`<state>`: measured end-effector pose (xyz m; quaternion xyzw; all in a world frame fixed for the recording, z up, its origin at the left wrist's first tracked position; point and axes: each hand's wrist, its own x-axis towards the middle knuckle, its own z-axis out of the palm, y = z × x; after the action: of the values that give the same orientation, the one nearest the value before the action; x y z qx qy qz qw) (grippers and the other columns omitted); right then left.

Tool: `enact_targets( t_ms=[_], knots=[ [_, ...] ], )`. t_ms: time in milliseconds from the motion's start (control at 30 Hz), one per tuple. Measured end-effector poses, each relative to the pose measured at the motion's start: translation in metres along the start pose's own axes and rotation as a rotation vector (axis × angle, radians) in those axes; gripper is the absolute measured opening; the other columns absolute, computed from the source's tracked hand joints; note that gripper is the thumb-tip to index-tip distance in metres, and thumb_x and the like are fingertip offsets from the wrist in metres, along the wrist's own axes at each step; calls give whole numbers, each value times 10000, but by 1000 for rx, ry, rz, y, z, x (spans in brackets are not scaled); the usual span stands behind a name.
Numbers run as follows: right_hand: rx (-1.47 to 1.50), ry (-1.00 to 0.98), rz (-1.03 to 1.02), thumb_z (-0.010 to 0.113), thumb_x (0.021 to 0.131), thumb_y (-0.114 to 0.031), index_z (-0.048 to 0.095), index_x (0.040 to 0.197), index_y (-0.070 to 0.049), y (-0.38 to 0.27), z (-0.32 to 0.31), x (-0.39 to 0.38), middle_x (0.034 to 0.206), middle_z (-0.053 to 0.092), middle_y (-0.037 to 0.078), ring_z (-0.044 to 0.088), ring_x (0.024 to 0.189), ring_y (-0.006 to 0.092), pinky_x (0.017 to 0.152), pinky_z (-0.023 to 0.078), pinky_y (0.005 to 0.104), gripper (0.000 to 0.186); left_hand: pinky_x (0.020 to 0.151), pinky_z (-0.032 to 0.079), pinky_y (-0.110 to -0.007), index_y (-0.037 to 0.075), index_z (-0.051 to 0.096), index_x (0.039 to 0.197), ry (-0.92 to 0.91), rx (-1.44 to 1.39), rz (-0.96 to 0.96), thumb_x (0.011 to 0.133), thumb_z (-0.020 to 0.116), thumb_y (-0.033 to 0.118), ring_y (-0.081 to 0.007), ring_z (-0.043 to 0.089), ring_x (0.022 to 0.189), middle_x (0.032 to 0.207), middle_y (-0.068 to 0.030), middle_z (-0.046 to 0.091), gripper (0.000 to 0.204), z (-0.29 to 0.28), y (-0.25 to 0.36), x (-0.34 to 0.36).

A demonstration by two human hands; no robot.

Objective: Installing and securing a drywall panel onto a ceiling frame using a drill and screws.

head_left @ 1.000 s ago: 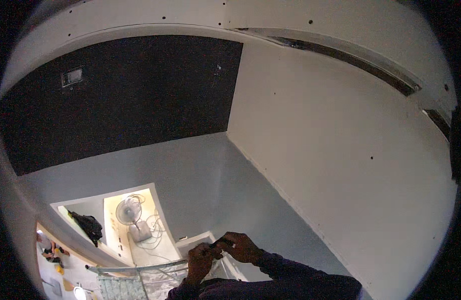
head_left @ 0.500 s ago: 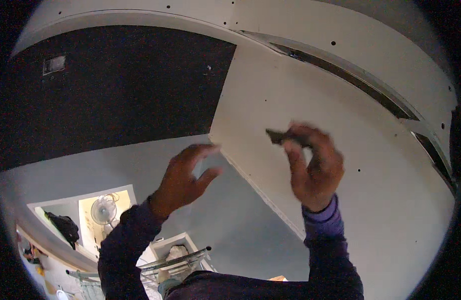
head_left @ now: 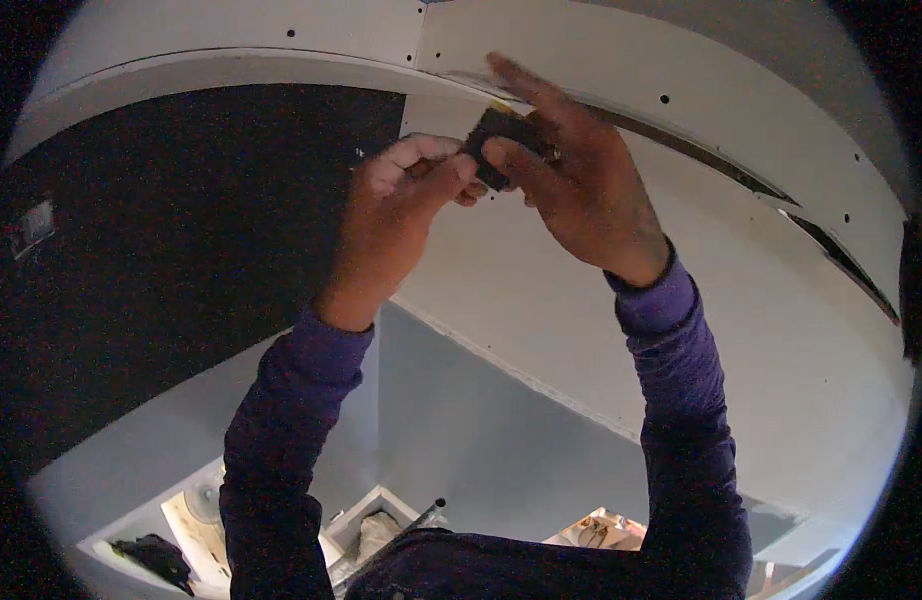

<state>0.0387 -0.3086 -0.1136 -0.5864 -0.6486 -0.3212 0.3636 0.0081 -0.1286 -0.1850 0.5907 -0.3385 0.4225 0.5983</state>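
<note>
Raised higher than before, left hand (head_left: 386, 225), right hand (head_left: 593, 185), two sets of fingers (head_left: 444, 184) seemingly grasping one dark block (head_left: 501, 124)

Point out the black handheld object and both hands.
Black handheld object (head_left: 499, 127): head view, on its dark face.
Left hand (head_left: 391, 222): head view, between wrist and fingers.
Right hand (head_left: 591, 188): head view, between wrist and fingers.

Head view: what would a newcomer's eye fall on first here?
Probably the small dark block-like piece near the top centre, held in the bare right hand, with the bare left hand close against its left side. Next would come the large flat black surface filling much of the upper left, and the long narrow dark slot slanting down toward the right rim.
</note>
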Motion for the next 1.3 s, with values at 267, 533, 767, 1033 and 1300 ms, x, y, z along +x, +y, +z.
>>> enact_targets(
  t_ms=[267,533,767,1033,1300],
  knots=[
    [-182,270,173,660,928,-142,633,1037,14,-9,35,23,841,704,143,700,765,213,684,572,352,192,720,548,-312,-25,648,1092,141,-501,-76,949,657,255,-182,673,843,973,-88,695,314,4,0,19],
    [-853,246,-254,695,877,-149,677,985,-19,-63,63,78,959,699,188,699,811,328,712,570,405,169,726,550,-335,-21,689,1061,189,108,198,886,705,202,-235,685,869,1032,-150,703,283,-58,23,21],
    [-1519,-338,-579,626,890,-159,690,1184,-105,-56,-1,156,1057,670,122,642,1004,306,887,529,442,307,946,504,-456,47,621,1241,143,937,885,830,767,257,-395,612,1091,1182,-207,651,485,-25,41,61],
    [-1459,-408,148,504,993,-347,688,1123,-69,-52,-16,173,1005,657,194,630,1015,377,888,490,499,357,1026,430,-489,-42,492,1311,55,870,1024,767,809,401,-399,537,1205,1290,-244,561,770,6,29,96],
    [-1441,-433,-380,527,967,-314,684,995,-56,-49,-33,181,980,667,200,635,953,405,868,482,514,303,1077,402,-485,89,504,1330,-2,780,1033,679,875,388,-401,518,1241,1334,-198,556,807,14,42,113]
  ],
)
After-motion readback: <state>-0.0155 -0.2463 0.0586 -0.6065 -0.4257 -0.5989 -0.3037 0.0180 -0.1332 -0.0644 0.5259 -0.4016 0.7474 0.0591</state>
